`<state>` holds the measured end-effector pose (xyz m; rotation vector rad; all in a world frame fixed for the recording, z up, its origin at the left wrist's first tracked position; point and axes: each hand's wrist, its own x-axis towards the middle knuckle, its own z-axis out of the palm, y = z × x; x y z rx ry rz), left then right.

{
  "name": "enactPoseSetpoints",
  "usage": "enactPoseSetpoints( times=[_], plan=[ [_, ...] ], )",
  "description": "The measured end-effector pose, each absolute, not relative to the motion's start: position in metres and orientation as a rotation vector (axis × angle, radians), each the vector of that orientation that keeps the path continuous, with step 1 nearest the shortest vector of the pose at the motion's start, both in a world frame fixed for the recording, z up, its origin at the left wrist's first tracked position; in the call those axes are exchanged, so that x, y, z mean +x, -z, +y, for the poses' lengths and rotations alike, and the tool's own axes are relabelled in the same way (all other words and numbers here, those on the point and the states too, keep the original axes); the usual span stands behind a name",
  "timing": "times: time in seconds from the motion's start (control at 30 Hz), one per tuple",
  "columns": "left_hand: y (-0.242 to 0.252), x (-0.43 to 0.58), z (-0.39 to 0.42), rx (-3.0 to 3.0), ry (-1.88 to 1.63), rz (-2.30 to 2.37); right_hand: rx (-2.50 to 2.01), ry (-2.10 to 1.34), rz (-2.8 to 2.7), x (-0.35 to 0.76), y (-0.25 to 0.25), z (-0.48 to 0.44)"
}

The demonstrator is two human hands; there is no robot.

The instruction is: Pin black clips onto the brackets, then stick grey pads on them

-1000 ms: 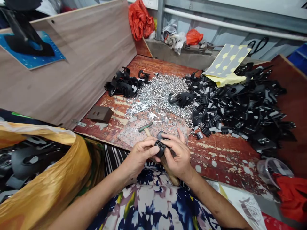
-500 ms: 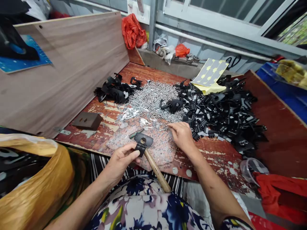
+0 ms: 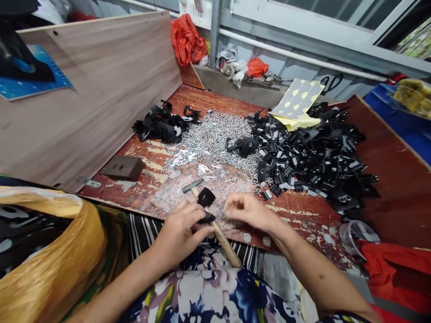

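Observation:
My left hand is closed on a black plastic clip part, held over the near edge of the bench with its flat end pointing up. Close by on the right, my right hand is pinched and slightly blurred, with a thin pale metal pin faintly showing at its fingertips. Under the black part lies a hammer, its wooden handle slanting toward my lap and its green head on a worn, speckled patch of the bench. Loose pins lie just beyond the hammer.
Small shiny metal pieces are heaped mid-bench. Black parts pile up at right under a yellow-grey sheet; a smaller pile sits left. A brown block, a clear tub and a yellow bag flank me.
My right hand has come back from the loose pins toward my left hand. My left hand has turned the black part and moved slightly right, so its flat end now points up.

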<state>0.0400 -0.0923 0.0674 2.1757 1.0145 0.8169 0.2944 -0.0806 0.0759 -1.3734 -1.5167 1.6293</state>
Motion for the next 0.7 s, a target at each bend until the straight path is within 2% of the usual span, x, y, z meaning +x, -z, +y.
enactPoseSetpoints(
  times=[0.03,0.1,0.27,0.33,0.4,0.53,0.6,0.7],
  plan=[
    [-0.071,0.043,-0.093,2.269,-0.785,0.938,-1.325,-1.842,-1.415,0.286,-0.077,-0.090],
    [-0.077,0.048,-0.096,2.370,-0.748,0.821,-1.299,-2.041,-1.277,0.272,-0.077,-0.104],
    [-0.084,0.048,-0.104,2.376,-0.673,0.740,-1.295,-2.048,-1.344,0.268,-0.075,-0.115],
    [-0.085,0.043,-0.104,2.350,-0.673,0.778,-1.311,-1.949,-1.435,0.277,-0.076,-0.108],
    [-0.084,0.037,-0.101,2.261,-0.702,0.870,-1.441,-1.525,-1.669,0.289,-0.077,-0.096],
    [-0.077,0.027,-0.091,1.811,-0.732,1.057,-1.543,-0.221,-2.429,0.308,-0.067,-0.066],
    [-0.073,0.026,-0.088,1.470,-0.742,1.093,-1.425,0.065,-2.701,0.311,-0.058,-0.056],
    [-0.066,0.026,-0.087,1.008,-0.817,1.064,-1.363,0.234,-2.786,0.311,-0.047,-0.049]
  ],
)
